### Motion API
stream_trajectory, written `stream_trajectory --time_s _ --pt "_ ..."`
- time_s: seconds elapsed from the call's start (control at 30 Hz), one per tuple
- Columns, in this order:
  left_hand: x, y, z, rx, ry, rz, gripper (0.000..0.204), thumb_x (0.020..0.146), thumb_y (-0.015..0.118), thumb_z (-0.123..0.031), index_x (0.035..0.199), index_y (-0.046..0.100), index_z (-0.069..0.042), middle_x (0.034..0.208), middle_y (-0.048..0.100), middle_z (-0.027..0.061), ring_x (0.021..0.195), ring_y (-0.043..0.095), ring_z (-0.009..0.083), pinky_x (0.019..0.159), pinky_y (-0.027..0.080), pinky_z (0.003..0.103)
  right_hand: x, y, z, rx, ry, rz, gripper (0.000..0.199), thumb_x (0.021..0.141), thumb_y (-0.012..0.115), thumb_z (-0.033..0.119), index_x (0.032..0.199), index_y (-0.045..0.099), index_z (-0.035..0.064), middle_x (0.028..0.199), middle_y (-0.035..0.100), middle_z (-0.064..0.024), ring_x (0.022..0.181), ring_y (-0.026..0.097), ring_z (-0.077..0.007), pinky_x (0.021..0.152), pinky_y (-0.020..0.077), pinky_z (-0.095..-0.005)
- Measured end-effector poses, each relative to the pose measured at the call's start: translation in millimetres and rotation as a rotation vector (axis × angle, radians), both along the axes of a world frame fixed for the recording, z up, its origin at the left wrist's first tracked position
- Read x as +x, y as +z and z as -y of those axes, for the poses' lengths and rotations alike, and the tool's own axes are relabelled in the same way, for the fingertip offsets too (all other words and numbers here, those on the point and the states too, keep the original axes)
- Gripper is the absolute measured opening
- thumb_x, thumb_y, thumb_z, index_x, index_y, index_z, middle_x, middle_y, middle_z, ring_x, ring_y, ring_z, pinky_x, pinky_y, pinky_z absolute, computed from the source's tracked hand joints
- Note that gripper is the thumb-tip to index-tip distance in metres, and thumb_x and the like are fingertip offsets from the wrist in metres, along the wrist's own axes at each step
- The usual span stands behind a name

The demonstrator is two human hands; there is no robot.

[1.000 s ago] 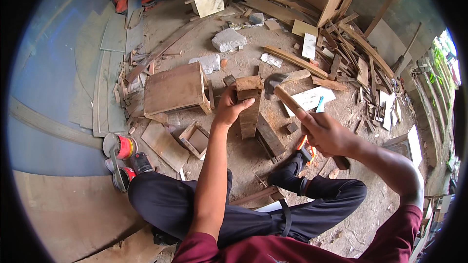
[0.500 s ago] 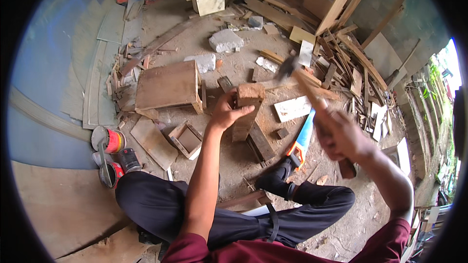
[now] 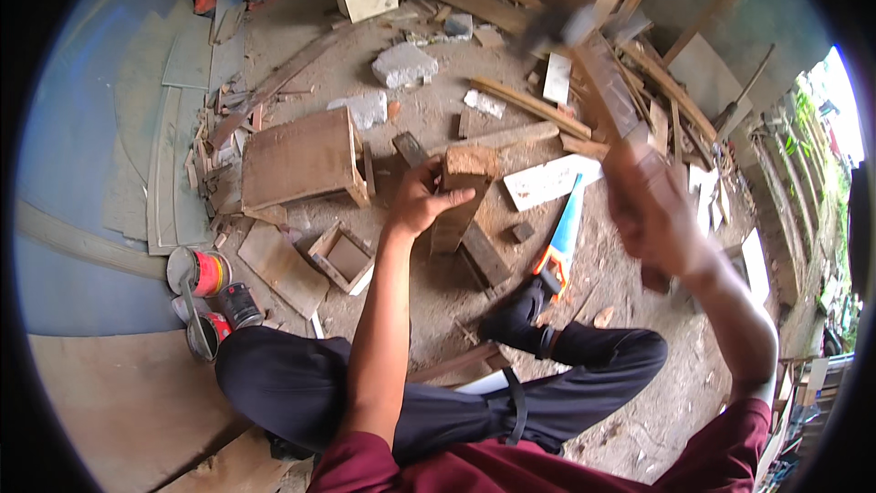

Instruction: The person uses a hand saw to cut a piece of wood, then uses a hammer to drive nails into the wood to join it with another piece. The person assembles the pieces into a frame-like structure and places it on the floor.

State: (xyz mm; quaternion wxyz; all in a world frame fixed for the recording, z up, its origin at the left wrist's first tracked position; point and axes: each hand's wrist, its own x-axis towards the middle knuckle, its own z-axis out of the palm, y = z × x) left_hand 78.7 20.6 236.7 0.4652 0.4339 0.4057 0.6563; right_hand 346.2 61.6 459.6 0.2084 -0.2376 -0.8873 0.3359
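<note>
My left hand [image 3: 422, 201] is closed around the upper part of a thick wooden block [image 3: 464, 184], which stands upright with its rough end facing up. In my right hand [image 3: 652, 205] is a hammer [image 3: 607, 82], gripped by its wooden handle and raised to the right of the block. The hammer head is smeared by motion. Below the block lies a dark wooden beam [image 3: 484, 257] on the ground. A handsaw [image 3: 564, 228] with a blue blade and orange handle rests between my foot and a white board [image 3: 549, 181].
A wooden box [image 3: 301, 162] and a small open wooden frame [image 3: 344, 257] lie to the left. Paint cans [image 3: 203, 272] stand near my left knee. Scrap wood [image 3: 680, 105] is heaped at the far right. Concrete chunks [image 3: 403, 66] lie farther off.
The hammer and my right hand have risen, the hammer head moving up and away from the block. My left hand still holds the block upright. The whole view has shifted slightly.
</note>
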Motion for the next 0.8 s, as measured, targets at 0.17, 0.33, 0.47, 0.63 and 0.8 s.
stream_trajectory --time_s 0.17,0.33,0.47,0.63,0.8 --pt "-3 4 2 0.023 -0.006 0.044 0.044 0.076 0.083 -0.008 0.116 0.065 -0.001 0.106 0.07 0.0059 0.097 0.063 0.0126 0.088 0.049 0.029 -16 -23 2 -0.451 -0.095 -0.346 0.056 0.103 0.031 0.055 0.089 0.049 0.0042 0.058 0.041 -0.001 0.044 0.039 -0.0129 0.04 0.0348 -0.0286" --pt "-5 -3 3 0.014 -0.036 0.015 0.045 0.076 0.082 -0.004 0.117 0.064 0.0 0.106 0.07 0.0055 0.097 0.063 0.012 0.088 0.049 0.028 -6 -10 16 -0.553 -0.218 0.592 0.056 0.105 0.034 0.049 0.088 0.06 0.002 0.067 0.052 -0.0027 0.064 0.053 -0.0166 0.06 0.0449 -0.0326" --pt "-6 -2 9 0.013 -0.035 0.07 0.042 0.075 0.082 -0.005 0.113 0.064 0.0 0.105 0.07 0.0057 0.095 0.063 0.0118 0.088 0.049 0.027 -8 34 13 -0.54 -0.24 -0.106 0.065 0.096 0.033 0.069 0.081 0.05 0.0081 0.058 0.042 0.0017 0.043 0.04 -0.0066 0.033 0.0286 -0.0244" --pt "-7 -6 -2 0.021 -0.069 0.077 0.046 0.075 0.083 -0.005 0.116 0.063 0.0 0.105 0.069 0.0059 0.096 0.063 0.0121 0.088 0.049 0.027 0 -44 1 -0.343 -0.211 0.164 0.06 0.099 0.03 0.064 0.079 0.047 0.0098 0.058 0.041 0.0016 0.041 0.035 -0.0082 0.035 0.0279 -0.026" --pt "-9 1 3 0.03 -0.06 0.093 0.047 0.075 0.082 -0.002 0.118 0.062 0.0 0.107 0.069 0.0059 0.099 0.062 0.012 0.09 0.048 0.027 14 -10 -1 -0.877 -0.433 0.114 0.056 0.101 0.033 0.06 0.079 0.047 0.0104 0.059 0.043 0.0045 0.042 0.037 -0.0053 0.034 0.0272 -0.0242"
